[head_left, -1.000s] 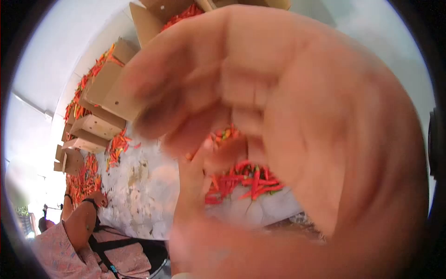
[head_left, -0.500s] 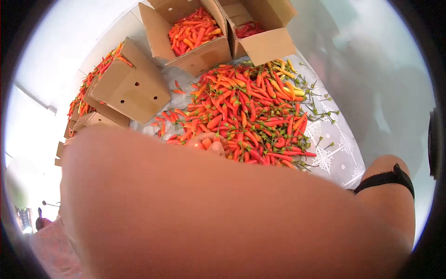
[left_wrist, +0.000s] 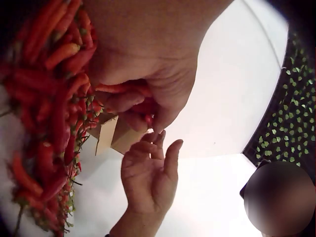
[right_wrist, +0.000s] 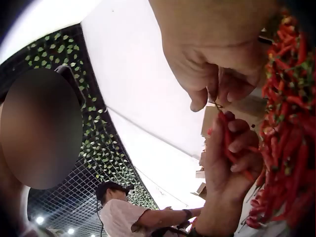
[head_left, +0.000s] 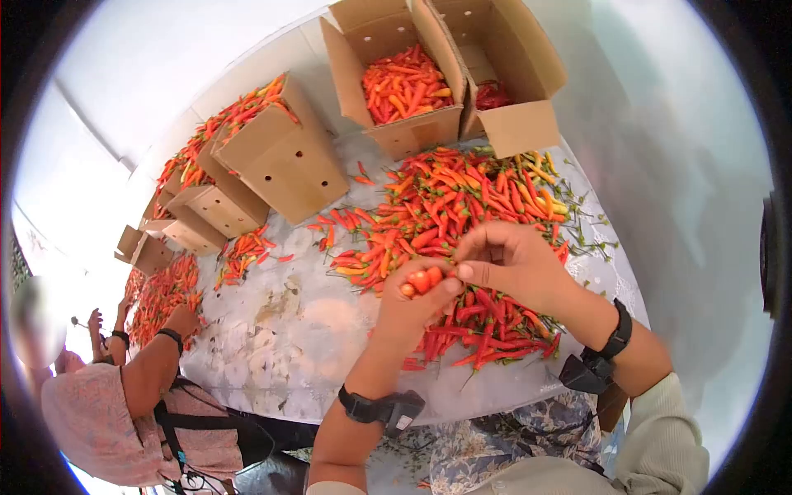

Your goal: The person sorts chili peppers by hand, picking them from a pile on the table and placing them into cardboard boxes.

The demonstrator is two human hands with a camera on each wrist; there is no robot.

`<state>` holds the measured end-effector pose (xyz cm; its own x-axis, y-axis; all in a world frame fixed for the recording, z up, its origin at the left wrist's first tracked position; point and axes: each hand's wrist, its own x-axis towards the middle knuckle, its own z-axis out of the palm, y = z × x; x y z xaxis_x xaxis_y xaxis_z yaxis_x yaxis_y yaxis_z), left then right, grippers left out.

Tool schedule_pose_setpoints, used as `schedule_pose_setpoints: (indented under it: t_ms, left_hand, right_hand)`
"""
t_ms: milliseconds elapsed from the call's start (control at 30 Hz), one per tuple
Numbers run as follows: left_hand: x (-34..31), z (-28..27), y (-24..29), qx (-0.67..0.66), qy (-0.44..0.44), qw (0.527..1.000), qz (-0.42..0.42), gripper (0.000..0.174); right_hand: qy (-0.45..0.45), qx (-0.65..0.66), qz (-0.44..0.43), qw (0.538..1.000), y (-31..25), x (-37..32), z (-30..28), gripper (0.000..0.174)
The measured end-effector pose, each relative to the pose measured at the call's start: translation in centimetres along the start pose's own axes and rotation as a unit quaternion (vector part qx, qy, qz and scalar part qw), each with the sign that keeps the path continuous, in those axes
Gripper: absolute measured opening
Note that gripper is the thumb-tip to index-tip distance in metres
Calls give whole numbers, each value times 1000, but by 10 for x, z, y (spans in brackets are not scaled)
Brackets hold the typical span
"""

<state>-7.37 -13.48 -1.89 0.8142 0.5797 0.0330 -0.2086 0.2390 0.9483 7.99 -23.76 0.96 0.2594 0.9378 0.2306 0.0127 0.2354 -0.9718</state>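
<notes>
My left hand (head_left: 410, 307) holds several red-orange chili peppers (head_left: 422, 280) in its curled fingers, above the near side of a chili pile (head_left: 445, 198). In the right wrist view, one long red chili (right_wrist: 227, 138) points up out of that hand, its thin green stem (right_wrist: 216, 104) at the right hand's fingertips. My right hand (head_left: 524, 268) meets the left from the right side, thumb and forefinger pinching at that stem. The left wrist view shows the right hand (left_wrist: 148, 180) with its palm toward the camera, fingertips close to the left hand.
Open cardboard boxes (head_left: 417, 132) of chilies stand at the back; another row (head_left: 285, 169) runs along the far left edge. Loose green stems (head_left: 590, 235) lie right of the pile. At the left, another person (head_left: 99, 421) reaches into more chilies on the pale tablecloth (head_left: 305, 338).
A hand and then a forearm filled much of the head view close to the camera. Both hands are now lower and together over the chili pile.
</notes>
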Motion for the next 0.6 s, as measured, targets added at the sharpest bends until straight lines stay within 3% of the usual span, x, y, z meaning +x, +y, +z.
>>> schedule_pose_setpoints:
  t_ms: [200,333,600]
  left_hand:
    - [3,-2,-4,30,-3,999,-20,20]
    - [2,4,-2,44,-11,998,-36,21]
    - [1,-1,-7,46,-37,998,-34,23]
  right_hand:
    - [12,30,29,999,26,0,-3,14]
    - [25,21,2,999,32,-9,-7,15]
    - [7,64,42,997,27,-10,-9,16]
